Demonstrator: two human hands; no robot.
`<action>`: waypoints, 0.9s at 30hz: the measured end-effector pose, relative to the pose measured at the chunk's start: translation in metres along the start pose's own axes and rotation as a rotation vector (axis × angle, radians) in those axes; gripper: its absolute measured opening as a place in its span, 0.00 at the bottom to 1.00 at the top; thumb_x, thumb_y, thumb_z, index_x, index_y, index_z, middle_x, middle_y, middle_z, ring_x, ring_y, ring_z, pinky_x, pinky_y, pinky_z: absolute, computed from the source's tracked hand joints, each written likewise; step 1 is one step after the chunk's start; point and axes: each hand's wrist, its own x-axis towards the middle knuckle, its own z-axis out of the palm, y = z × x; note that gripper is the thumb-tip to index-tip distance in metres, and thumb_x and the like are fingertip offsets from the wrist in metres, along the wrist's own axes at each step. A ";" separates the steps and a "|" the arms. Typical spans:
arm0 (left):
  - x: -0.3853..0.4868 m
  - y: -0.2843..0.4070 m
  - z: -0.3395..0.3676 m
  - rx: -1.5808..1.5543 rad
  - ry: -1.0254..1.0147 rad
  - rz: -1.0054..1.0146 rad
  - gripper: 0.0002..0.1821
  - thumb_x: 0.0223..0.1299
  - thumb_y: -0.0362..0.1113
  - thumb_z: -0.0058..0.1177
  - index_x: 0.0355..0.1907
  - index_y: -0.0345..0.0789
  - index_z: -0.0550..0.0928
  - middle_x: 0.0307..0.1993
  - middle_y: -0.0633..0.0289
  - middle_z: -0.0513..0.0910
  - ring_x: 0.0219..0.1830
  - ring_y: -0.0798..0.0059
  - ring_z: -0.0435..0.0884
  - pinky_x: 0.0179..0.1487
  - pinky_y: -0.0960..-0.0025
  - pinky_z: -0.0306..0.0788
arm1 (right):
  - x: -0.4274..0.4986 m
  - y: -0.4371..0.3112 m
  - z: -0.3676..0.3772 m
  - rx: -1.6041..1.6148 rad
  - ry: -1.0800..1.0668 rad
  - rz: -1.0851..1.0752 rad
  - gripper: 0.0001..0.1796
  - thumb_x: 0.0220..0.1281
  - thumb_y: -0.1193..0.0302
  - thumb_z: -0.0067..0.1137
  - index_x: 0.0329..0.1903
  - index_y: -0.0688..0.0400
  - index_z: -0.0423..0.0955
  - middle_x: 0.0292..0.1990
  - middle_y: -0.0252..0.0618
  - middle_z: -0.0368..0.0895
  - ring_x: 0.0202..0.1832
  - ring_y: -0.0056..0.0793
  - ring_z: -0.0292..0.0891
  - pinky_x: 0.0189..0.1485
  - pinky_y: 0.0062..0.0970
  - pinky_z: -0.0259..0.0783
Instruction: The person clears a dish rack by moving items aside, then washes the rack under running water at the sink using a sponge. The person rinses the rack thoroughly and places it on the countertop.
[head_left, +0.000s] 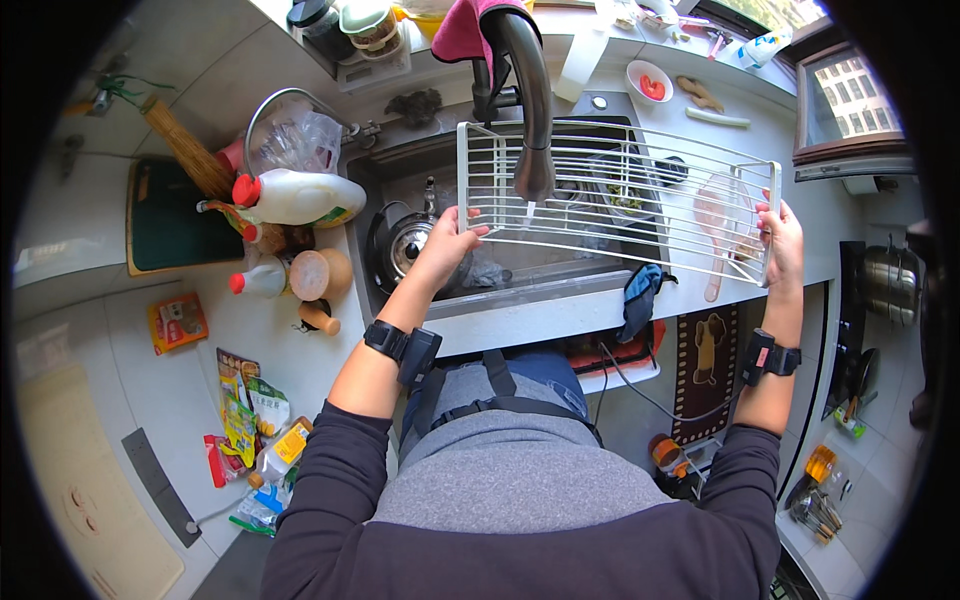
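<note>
A white wire rack (585, 217) spans the space over the steel sink (525, 289), held up between both hands. My left hand (451, 244) grips its left end frame, the thumb on the wires. At the opposite end, my right hand (781, 236) has its fingers around the side frame. The dark metal faucet (534, 135) arches over the rack, and a short stream of water shows below its spout. Through the wires I see the basin and a strainer with green scraps (626, 196). A shiny metal kettle (405, 247) stands in the sink's left side, partly behind my left wrist.
Left of the sink are a large white bottle with a red cap (307, 196) and smaller bottles. A blue-grey cloth (641, 300) hangs over the front edge. A bowl with a red piece of food (649, 84) sits back right. Seasoning packets (247, 412) lie on the left counter.
</note>
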 end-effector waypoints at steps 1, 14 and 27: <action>-0.004 0.001 0.002 0.004 0.000 -0.009 0.26 0.55 0.22 0.46 0.59 0.33 0.68 0.52 0.59 0.75 0.55 0.72 0.77 0.50 0.75 0.72 | 0.000 -0.003 -0.003 0.020 -0.015 0.007 0.20 0.57 0.81 0.49 0.54 0.64 0.71 0.36 0.30 0.77 0.29 0.11 0.66 0.31 0.11 0.60; -0.031 0.026 -0.045 0.041 0.116 0.127 0.25 0.54 0.21 0.43 0.58 0.29 0.67 0.51 0.57 0.75 0.52 0.72 0.79 0.57 0.72 0.68 | -0.003 0.051 0.048 0.110 -0.078 0.056 0.21 0.59 0.78 0.50 0.56 0.64 0.69 0.38 0.34 0.78 0.29 0.12 0.68 0.29 0.11 0.61; -0.036 0.032 -0.093 0.017 0.233 0.237 0.25 0.53 0.20 0.42 0.58 0.28 0.66 0.54 0.58 0.72 0.56 0.69 0.76 0.61 0.69 0.66 | 0.000 0.086 0.116 0.237 -0.116 0.018 0.22 0.60 0.75 0.51 0.59 0.61 0.69 0.39 0.33 0.78 0.30 0.12 0.69 0.30 0.11 0.62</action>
